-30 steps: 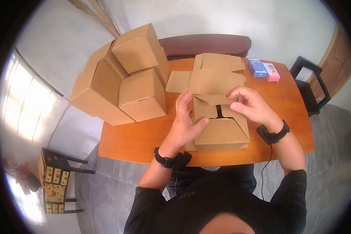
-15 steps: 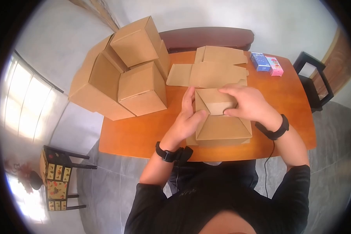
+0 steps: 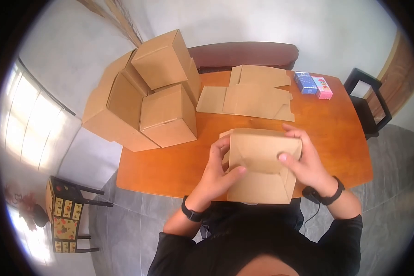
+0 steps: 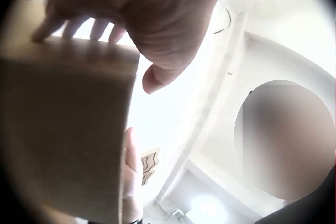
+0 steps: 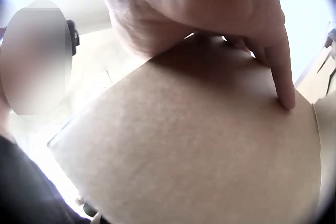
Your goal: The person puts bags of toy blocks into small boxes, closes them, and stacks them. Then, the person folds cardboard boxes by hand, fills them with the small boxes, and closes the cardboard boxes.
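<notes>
A brown cardboard box [image 3: 261, 187] is held near the front edge of the table, its hollow inside facing up toward the head camera. My left hand [image 3: 216, 171] holds its left side, fingers along the outer wall and thumb over the rim. On the opposite side my right hand [image 3: 310, 162] grips the right wall, with the thumb on the inner side and the fingers behind. In the left wrist view, fingertips lie against a box panel [image 4: 63, 134]. The right wrist view shows fingers spread over the outer cardboard wall [image 5: 194, 140].
Flattened cardboard pieces [image 3: 257, 99] lie beyond the box on the wooden table [image 3: 336, 152]. Several assembled boxes [image 3: 168, 112] are stacked at the left. A blue carton [image 3: 305, 83] and a pink carton [image 3: 323, 87] stand at the far right. A black chair [image 3: 368, 103] is beside the table.
The upper panels, folded over with a black gap between them, have opened out into a hollow interior. The box has come closer to the body, with both hands moving along its sides.
</notes>
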{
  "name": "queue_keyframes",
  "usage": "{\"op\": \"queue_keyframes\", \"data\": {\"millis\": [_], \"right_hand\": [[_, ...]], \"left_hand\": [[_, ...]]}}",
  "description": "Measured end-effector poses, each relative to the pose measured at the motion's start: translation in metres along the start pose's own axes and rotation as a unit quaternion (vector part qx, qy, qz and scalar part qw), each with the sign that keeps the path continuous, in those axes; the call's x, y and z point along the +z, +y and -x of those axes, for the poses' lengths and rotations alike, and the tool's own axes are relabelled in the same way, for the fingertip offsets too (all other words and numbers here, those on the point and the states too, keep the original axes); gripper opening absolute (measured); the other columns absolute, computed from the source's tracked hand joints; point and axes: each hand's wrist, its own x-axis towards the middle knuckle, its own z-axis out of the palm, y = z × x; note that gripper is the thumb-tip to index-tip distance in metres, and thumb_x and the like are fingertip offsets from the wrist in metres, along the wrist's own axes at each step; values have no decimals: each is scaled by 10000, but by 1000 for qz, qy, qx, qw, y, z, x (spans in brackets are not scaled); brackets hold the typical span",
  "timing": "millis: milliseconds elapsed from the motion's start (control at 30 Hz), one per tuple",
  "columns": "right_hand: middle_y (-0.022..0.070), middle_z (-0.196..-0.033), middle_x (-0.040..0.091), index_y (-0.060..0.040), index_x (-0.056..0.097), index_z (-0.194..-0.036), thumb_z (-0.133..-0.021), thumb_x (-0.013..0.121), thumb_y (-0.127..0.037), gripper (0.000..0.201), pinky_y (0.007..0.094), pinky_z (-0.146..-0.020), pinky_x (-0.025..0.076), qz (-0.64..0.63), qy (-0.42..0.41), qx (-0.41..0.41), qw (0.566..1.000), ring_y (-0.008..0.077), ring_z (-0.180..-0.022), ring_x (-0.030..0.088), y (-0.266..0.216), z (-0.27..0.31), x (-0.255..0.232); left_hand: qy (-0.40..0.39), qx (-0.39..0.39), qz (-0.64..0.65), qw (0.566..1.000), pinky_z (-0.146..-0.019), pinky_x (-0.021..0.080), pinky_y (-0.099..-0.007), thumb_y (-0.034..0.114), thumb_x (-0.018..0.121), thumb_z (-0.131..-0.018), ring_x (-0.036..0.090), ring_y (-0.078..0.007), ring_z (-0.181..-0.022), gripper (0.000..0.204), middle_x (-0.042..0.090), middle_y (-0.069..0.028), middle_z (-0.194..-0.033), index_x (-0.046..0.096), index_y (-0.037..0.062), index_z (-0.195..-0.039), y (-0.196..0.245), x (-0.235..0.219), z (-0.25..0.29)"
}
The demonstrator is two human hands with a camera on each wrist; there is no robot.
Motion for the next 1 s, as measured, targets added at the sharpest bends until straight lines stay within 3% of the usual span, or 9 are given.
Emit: {"op": "queue_keyframes", "data": {"millis": [100,367,533,667,733,833,900,933,1000], "right_hand": [[236,-1459,434,-76,454,-1215,-807,806,-177,548,522,-1114,327,127,-7,-187,974,481,-1433,305,1,11,3],[202,-1446,455,-102,471,-1137,-745,822,-140,527,562,-1122,300,143,-14,-252,957,517,-1432,276,12,16,4],[190,-1440,465,-116,498,-1001,-707,836,-132,449,576,-1134,268,168,-49,-283,943,527,-1451,221,16,17,4],[190,-1443,465,-122,526,-921,-753,817,-152,337,576,-1143,249,162,-82,-294,938,522,-1464,183,18,16,1],[194,-1444,466,-123,536,-898,-782,804,-162,294,574,-1143,248,150,-86,-294,940,517,-1467,179,24,15,-2],[201,-1496,401,-108,550,-1078,-870,746,-196,300,565,-1156,230,172,-78,-300,935,454,-1485,182,33,15,1],[198,-1560,297,-94,419,-1388,-920,701,-218,561,514,-1182,204,-110,58,-58,990,358,-1499,176,29,20,17],[198,-1560,297,-94,419,-1388,-920,701,-218,561,514,-1182,204,-111,57,-58,991,358,-1499,176,32,17,15],[188,-1604,195,-77,150,-1557,-924,697,-239,853,449,-1197,193,-304,-42,117,944,290,-1501,158,40,8,3]], "left_hand": [[38,57,13,998,-1097,418,-499,112,766,-831,320,-276,-1409,663,297,-149,-1464,298,87,-1300,-7,8,5],[63,93,-60,992,-1082,438,-480,91,852,-754,378,-263,-1354,673,358,-105,-1289,315,117,-1159,-19,4,8],[47,177,-17,983,-1092,381,-458,105,838,-781,401,-266,-1336,472,384,-84,-1194,420,93,-1001,-27,-4,9],[81,157,-16,984,-1064,402,-421,115,800,-826,450,-254,-1298,385,422,-75,-1155,441,89,-964,-36,-3,9],[111,88,29,990,-1047,424,-386,119,767,-858,501,-242,-1242,357,464,-76,-1115,453,68,-1020,-36,1,9],[152,-5,-44,987,-1030,441,-358,162,738,-891,513,-248,-1242,412,505,-120,-1218,472,6,-1165,-28,0,11],[128,-31,-54,990,-1042,433,-369,230,697,-921,505,-262,-1259,495,497,-148,-1292,438,-26,-1256,-25,-3,9],[104,-57,-64,991,-1054,425,-380,297,655,-951,497,-276,-1276,589,490,-175,-1367,404,-59,-1347,-24,-4,8],[82,-43,-62,994,-1062,416,-391,388,598,-969,490,-284,-1288,676,459,-195,-1416,352,-60,-1410,-36,-10,8]]}}
